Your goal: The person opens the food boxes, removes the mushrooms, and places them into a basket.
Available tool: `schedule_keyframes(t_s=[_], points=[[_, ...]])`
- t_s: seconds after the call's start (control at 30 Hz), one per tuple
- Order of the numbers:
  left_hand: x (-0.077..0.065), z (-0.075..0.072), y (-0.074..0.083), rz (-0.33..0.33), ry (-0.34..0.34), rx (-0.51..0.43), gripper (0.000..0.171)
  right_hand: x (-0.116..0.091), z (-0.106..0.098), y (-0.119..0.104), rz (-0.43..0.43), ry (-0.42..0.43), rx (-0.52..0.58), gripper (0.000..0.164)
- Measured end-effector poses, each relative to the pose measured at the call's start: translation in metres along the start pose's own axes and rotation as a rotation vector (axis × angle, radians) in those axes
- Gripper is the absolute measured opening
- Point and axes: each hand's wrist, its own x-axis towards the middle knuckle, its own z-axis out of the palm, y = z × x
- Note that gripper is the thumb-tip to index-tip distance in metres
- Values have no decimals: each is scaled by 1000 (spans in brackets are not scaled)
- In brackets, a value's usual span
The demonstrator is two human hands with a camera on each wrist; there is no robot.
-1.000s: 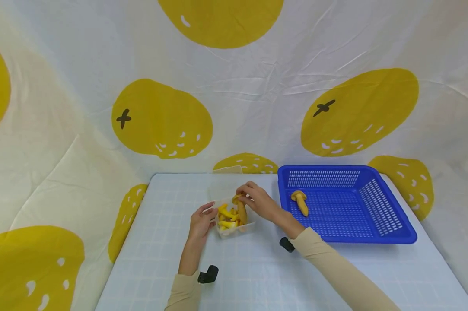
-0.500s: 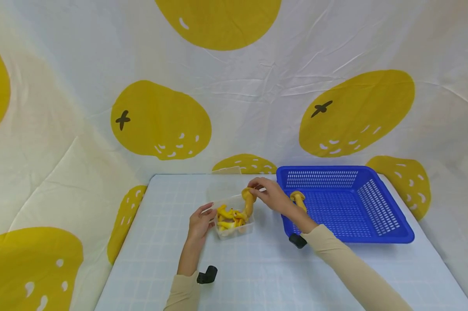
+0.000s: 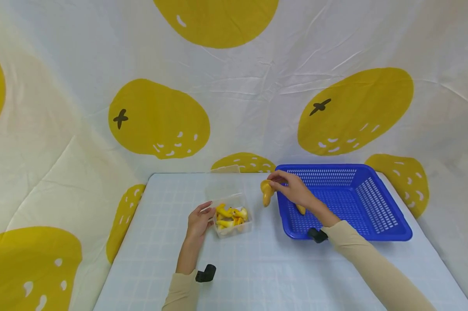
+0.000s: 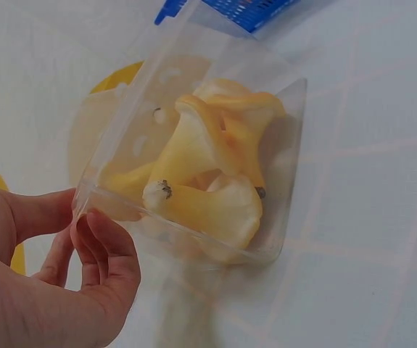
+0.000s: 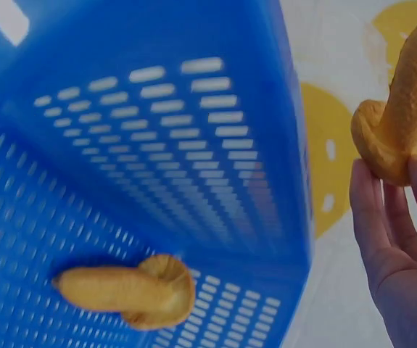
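Note:
My right hand (image 3: pixel 294 188) pinches a tan mushroom (image 3: pixel 266 193) by its cap, stem hanging down, just left of the blue basket. In the right wrist view this mushroom (image 5: pixel 404 109) shows a thick, rough stem. Thumb and fingers of my left hand (image 3: pixel 198 221) pinch the left rim of a clear plastic box (image 3: pixel 234 233). Several small yellow mushrooms (image 4: pixel 201 159) with pale stems lie inside that box. Another tan mushroom (image 5: pixel 128 290) lies on the basket's floor, partly covered by my right hand in the head view.
The blue perforated basket (image 3: pixel 348 235) stands at the right of the table (image 3: pixel 257 276). Behind the box its clear lid (image 3: pixel 222 185) stands open toward the patterned cloth backdrop (image 3: pixel 249 116). A black wrist device (image 3: pixel 205 273) shows by each sleeve.
My right hand has lifted the tan mushroom out of the clear box and carried it right, up to the basket's left side. My left hand has stayed at the box.

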Motion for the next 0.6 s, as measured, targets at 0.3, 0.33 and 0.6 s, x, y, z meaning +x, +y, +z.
schedule_keyframes(t_s=[0.3,0.33,0.6], points=[[-4,-1,5,-8,-28,-11,43,-12,-34,17,85,-20,-34,26],[-4,-1,6,-8,-30,-13,43,-13,-37,20,86,-23,-41,26],[-1,0,1,2,-11,-14,41,-24,-60,39,103,-31,-105,27]])
